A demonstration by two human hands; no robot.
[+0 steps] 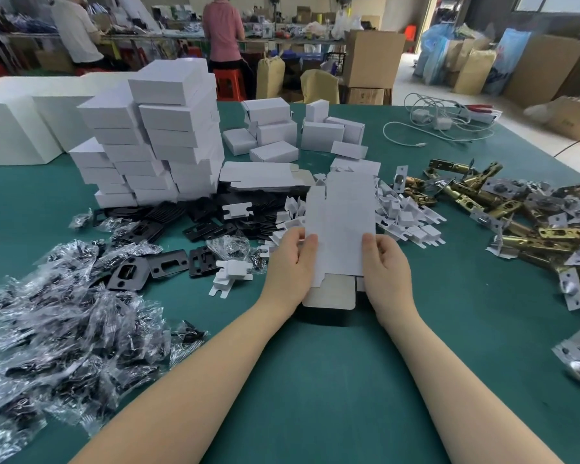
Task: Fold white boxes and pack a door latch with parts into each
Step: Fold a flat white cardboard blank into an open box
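A flat, unfolded white box blank point(340, 226) stands upright over the green table's middle, held between both hands. My left hand point(290, 262) grips its left edge, thumb on the front face. My right hand point(384, 266) grips the right edge the same way. The blank's grey bottom flap point(329, 294) hangs down toward a dark shape on the table. Brass door latches point(516, 209) lie heaped at the right. Black strike plates point(168, 266) and bagged screws point(64, 316) lie at the left. Small white card inserts point(406, 216) are scattered behind the blank.
Stacks of folded white boxes point(154, 139) rise at the back left, with more loose boxes point(275, 132) behind the centre. A pile of flat blanks point(262, 177) lies mid-table. White cables point(439, 125) sit at the far right. Two people stand at benches beyond.
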